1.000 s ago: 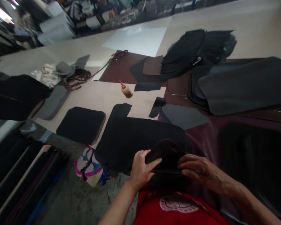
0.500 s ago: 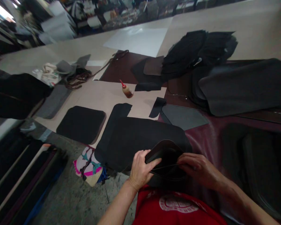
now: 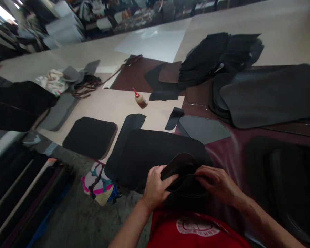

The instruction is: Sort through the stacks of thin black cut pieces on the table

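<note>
Close to my body I hold a black leather-like piece (image 3: 182, 163) whose layers gape apart like a pouch. My left hand (image 3: 157, 184) grips its left edge, thumb over the near layer and fingers around the outer side. On the right edge my right hand (image 3: 217, 181) pinches a layer between thumb and fingertips; part of that grip is hidden. Beneath and beyond it lies a large black panel (image 3: 155, 151) with rounded corners. Farther off, a small bottle (image 3: 141, 100) with a red nozzle and brownish contents stands tilted on the beige sheet (image 3: 111, 105).
A black rounded pad (image 3: 90, 137) lies at the left. Dark panels (image 3: 271, 96) are stacked at the right, beside a black fabric bundle (image 3: 219, 58). A grey piece (image 3: 204, 128) rests on maroon material (image 3: 227, 148). Rolls (image 3: 20, 203) stand low at left.
The near layer between my hands has shifted and now curves upward, narrowing the gap. My right hand has moved slightly up and left; my left hand stays nearly in place.
</note>
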A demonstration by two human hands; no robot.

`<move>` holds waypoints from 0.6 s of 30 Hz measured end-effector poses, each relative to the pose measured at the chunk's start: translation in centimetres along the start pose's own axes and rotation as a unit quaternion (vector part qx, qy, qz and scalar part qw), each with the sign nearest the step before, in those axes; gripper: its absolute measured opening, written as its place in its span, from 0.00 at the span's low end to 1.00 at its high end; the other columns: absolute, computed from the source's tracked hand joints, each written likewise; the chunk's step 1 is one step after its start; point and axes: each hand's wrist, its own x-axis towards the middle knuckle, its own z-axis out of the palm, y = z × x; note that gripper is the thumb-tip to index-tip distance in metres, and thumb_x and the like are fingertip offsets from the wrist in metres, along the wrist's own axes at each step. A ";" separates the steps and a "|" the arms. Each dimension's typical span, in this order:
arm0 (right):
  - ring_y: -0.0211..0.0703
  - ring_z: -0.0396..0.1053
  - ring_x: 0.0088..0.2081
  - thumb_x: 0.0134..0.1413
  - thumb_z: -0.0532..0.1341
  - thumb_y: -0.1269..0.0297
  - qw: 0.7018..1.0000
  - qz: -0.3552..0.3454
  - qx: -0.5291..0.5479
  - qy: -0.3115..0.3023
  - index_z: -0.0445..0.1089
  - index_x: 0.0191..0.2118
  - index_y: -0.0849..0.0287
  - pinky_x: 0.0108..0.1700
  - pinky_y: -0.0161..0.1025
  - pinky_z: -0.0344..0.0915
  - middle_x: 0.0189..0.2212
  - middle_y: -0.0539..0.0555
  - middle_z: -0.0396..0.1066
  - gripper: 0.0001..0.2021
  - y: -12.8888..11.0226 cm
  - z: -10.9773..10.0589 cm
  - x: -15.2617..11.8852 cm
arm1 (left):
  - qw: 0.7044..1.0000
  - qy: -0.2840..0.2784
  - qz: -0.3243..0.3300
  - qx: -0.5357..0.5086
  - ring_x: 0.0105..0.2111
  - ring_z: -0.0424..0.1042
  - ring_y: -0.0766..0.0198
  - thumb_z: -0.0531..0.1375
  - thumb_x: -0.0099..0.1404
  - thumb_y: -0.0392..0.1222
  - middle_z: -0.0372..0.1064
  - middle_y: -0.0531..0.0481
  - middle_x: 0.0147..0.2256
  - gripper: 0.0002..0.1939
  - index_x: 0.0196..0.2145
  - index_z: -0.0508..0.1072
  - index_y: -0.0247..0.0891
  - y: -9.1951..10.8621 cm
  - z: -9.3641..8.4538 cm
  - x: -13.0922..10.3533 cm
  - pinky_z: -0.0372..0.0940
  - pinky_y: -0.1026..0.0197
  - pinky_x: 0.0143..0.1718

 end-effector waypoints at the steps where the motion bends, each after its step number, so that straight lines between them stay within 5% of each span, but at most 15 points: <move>1: 0.37 0.73 0.33 0.62 0.58 0.69 1.000 0.004 0.001 0.004 0.71 0.37 0.56 0.35 0.32 0.67 0.33 0.50 0.74 0.05 0.0 0.0 0.0 | 1.000 0.001 0.002 0.000 0.54 0.61 0.46 0.58 0.66 0.41 0.55 0.38 0.56 0.20 0.56 0.71 0.49 0.0 0.0 0.0 0.64 0.40 0.52; 8: 0.41 0.75 0.33 0.58 0.59 0.68 0.997 0.048 -0.035 0.057 0.73 0.35 0.56 0.35 0.35 0.67 0.31 0.51 0.76 0.05 0.3 0.7 1.2 | 1.000 -0.002 0.007 0.010 0.56 0.59 0.44 0.58 0.67 0.44 0.54 0.33 0.57 0.26 0.61 0.64 0.40 -0.3 0.2 -0.7 0.63 0.37 0.54; 12: 0.45 0.75 0.34 0.57 0.59 0.68 0.992 0.082 -0.074 0.055 0.73 0.36 0.57 0.37 0.39 0.67 0.33 0.52 0.77 0.05 0.5 1.2 3.2 | 1.000 0.017 0.010 0.005 0.58 0.58 0.41 0.62 0.65 0.44 0.48 0.33 0.62 0.22 0.56 0.68 0.44 -0.4 0.2 -0.9 0.64 0.35 0.53; 18: 0.44 0.71 0.33 0.58 0.59 0.67 0.994 0.090 -0.060 0.020 0.70 0.34 0.57 0.37 0.40 0.64 0.31 0.51 0.73 0.04 0.5 0.8 4.3 | 1.000 -0.014 0.011 0.012 0.60 0.58 0.35 0.69 0.59 0.43 0.31 0.36 0.70 0.30 0.58 0.69 0.52 -0.2 -0.4 -0.3 0.65 0.35 0.52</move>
